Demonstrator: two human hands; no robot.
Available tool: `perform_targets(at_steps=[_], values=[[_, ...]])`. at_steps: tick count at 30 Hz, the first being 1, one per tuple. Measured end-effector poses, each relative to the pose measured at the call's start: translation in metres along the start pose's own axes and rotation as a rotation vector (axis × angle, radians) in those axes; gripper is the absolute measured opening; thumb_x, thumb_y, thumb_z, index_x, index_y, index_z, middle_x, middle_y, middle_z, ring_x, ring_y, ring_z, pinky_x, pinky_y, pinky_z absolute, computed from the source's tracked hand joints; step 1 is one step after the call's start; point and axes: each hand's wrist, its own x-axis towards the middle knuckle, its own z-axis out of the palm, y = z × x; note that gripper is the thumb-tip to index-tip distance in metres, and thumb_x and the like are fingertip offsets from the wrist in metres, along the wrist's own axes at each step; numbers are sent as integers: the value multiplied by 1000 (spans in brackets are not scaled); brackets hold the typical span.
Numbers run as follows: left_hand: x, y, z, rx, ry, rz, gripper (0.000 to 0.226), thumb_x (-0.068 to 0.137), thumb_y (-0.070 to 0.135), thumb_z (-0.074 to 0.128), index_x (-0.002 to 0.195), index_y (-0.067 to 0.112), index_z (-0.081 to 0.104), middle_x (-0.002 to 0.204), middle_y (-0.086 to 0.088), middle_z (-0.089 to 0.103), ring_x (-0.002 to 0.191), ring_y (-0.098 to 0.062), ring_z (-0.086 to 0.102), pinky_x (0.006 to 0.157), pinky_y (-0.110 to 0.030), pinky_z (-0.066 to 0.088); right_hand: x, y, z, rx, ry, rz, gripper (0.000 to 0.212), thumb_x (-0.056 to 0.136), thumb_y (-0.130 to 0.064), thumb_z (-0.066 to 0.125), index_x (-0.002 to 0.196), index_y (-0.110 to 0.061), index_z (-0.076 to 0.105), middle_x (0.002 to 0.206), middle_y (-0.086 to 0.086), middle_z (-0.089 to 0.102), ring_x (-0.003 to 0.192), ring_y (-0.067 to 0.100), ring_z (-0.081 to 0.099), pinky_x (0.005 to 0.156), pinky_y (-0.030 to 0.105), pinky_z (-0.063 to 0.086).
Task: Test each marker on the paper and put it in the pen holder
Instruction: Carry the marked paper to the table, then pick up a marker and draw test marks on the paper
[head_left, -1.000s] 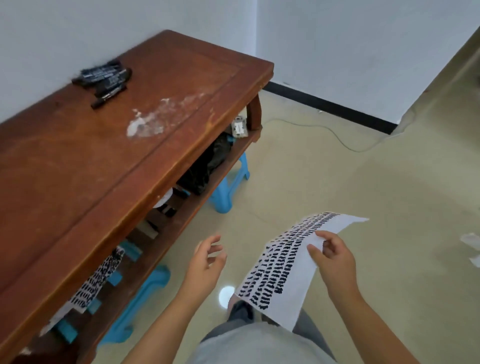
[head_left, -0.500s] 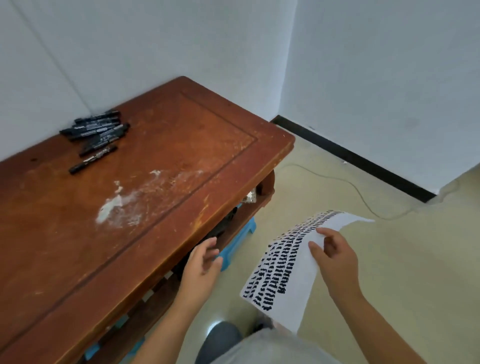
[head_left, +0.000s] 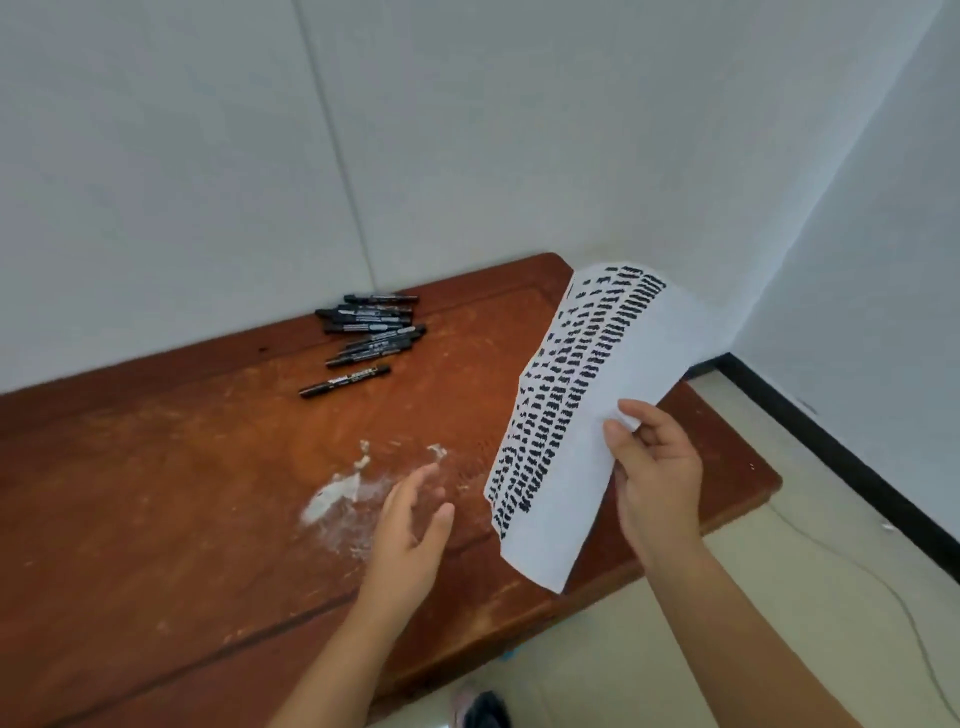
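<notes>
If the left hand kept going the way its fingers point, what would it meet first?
Probably the white smear on the table, just ahead of the open left hand; the markers lie farther along. The hand's height above the wood is unclear.

One sheet of paper (head_left: 597, 410) in my right hand (head_left: 657, 467), carrying several long columns of black test marks, too many and too small to count. My left hand (head_left: 410, 530), the second of two, holds nothing. One wooden table (head_left: 156, 519). One heap of black markers (head_left: 371, 327) by the wall, roughly eight or nine, overlapping so the exact number is unclear, plus one separate marker (head_left: 345, 382) just beside it. One white smear (head_left: 337, 493) on the tabletop. One dark shoe (head_left: 480, 709) below.
</notes>
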Motion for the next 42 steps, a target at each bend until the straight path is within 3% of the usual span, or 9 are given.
perform_targets(at_steps=[7, 12, 15, 19, 24, 28, 33, 37, 42], values=[[31, -45, -23, 53, 113, -121, 35, 88, 12, 55, 118, 24, 43, 116, 9, 44, 111, -11, 45, 71, -1, 38, 21, 86, 36, -364, -33, 211, 23, 87, -4, 54, 107, -13, 60, 109, 8, 61, 100, 17, 57, 90, 28, 45], [35, -67, -24, 118, 242, -296, 47, 82, 10, 63, 126, 14, 46, 126, 0, 39, 116, -15, 41, 95, -36, 43, 20, 109, 38, -808, -353, 260, 39, 87, -9, 55, 126, -9, 48, 85, 1, 61, 79, 16, 58, 76, 24, 53], [40, -67, -22, 162, 386, -338, 45, 77, 0, 66, 119, 7, 53, 124, -11, 46, 113, -19, 44, 101, -43, 39, 30, 107, 35, -1014, -523, 178, 32, 87, -11, 55, 119, -7, 54, 64, -6, 52, 61, 4, 49, 55, 6, 40], [43, -63, -20, 245, 316, -253, 40, 75, -4, 68, 112, 6, 58, 119, -5, 48, 112, -13, 41, 103, -18, 28, 52, 99, 27, -1245, -626, -158, 24, 86, -22, 52, 95, -5, 66, 56, -6, 54, 57, 13, 54, 61, 27, 50], [45, -63, -25, 418, 180, 79, 40, 67, -10, 71, 104, 4, 63, 116, 2, 46, 108, 6, 32, 97, 4, 11, 83, 133, 15, -1576, -871, -436, 59, 89, -57, 13, 117, -21, 50, 119, 10, 63, 115, 29, 46, 84, 54, 45], [44, -76, -30, 486, 223, 142, 43, 69, -9, 69, 105, 12, 60, 123, 3, 46, 117, -10, 37, 100, -14, 30, 79, 154, 9, -1774, -977, -364, 63, 88, -60, 1, 123, -29, 44, 136, 1, 42, 126, 27, 27, 110, 49, 17], [40, -85, -29, 815, 167, -123, 45, 74, 21, 70, 116, 10, 57, 128, -16, 53, 118, -41, 48, 86, -62, 45, 62, 160, 16, -1724, -945, -265, 62, 88, -59, 2, 125, -27, 40, 136, 1, 38, 139, 16, -17, 109, 39, -11], [42, -86, -26, 914, 60, -405, 64, 88, 59, 17, 143, 25, 15, 154, 2, 4, 141, -20, -4, 112, -44, -2, 58, 167, 24, -1764, -921, -362, 62, 89, -58, 2, 122, -25, 43, 128, 9, 57, 132, 29, 19, 110, 44, -7], [39, -97, -23, 984, 31, -425, 84, 76, 64, -7, 140, 23, 27, 151, -3, 21, 139, -25, 17, 108, -49, 7, 68, 157, 52, -1673, -981, -359, 72, 91, -49, 2, 102, -14, 64, 106, 12, 69, 99, 31, 64, 81, 62, 45]])
